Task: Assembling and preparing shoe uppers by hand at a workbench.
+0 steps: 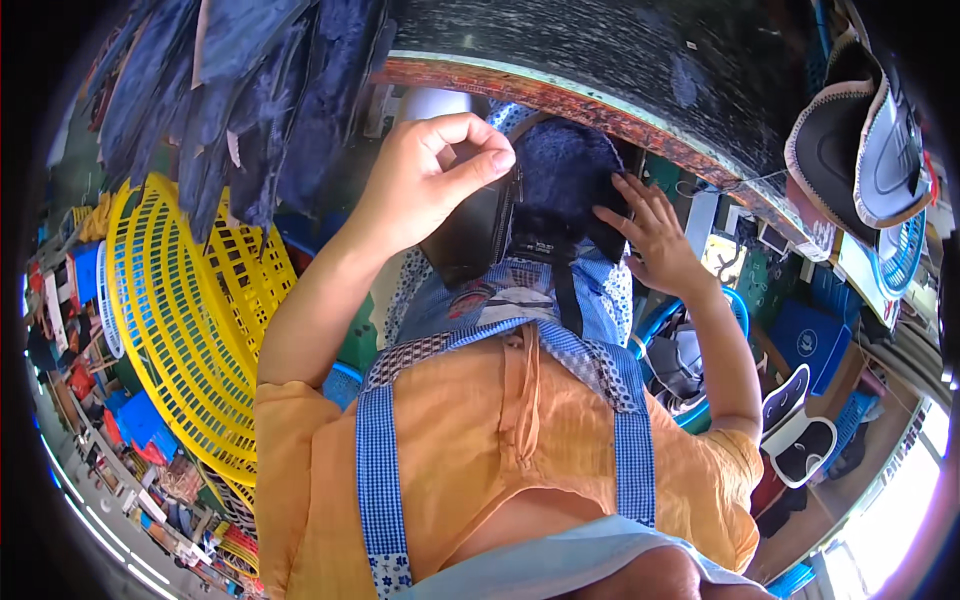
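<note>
Across my lap lies a black piece with a dark blue fuzzy lining (565, 160), which looks like part of a boot upper. A smooth black panel (460, 245) of it hangs at the left. My left hand (440, 165) is raised over its left side, thumb and forefinger pressed together in a pinch. Whatever is in that pinch, if anything, is too small to make out. My right hand (655, 230) lies at the right edge of the lining with its fingers spread, fingertips touching the dark material. A patterned blue apron (510, 290) is under the piece.
A black worktable (600, 50) with a worn reddish edge runs in front of me. At left, dark blue fuzzy pieces (270, 90) hang above a large yellow basket (170, 330). Stitched boot parts (860, 150) sit at the far right; a blue basket (738, 312) is beside my right arm.
</note>
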